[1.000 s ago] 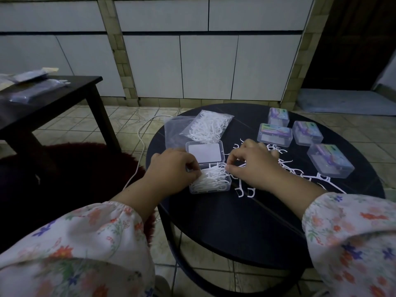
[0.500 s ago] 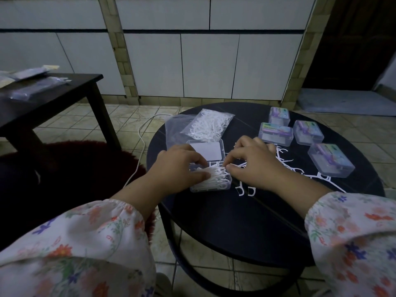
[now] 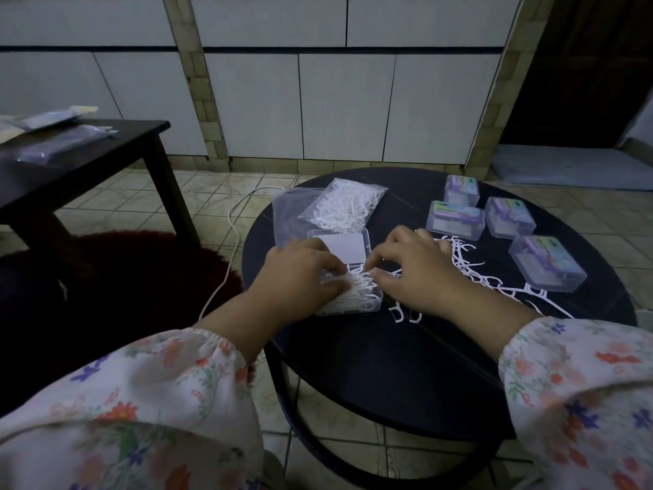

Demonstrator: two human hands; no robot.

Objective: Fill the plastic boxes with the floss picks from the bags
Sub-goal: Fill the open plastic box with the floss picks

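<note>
White floss picks [image 3: 357,288] heaped (tangled) in clear open box [image 3: 374,305], both hands touching

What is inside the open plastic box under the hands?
White floss picks heaped in the open box. The left hand covers its left part, so contents there are hidden.

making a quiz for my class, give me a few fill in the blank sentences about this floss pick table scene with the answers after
1. The closed plastic boxes standing at the far right of the round table number ____.
2. The lid of the open box between the left hand and the right hand is ____.
3. The bag of floss picks lies ____ the open box, farther from the person.
4. Loose picks lie scattered on the ____.

Answers: four; open; behind; table
</note>
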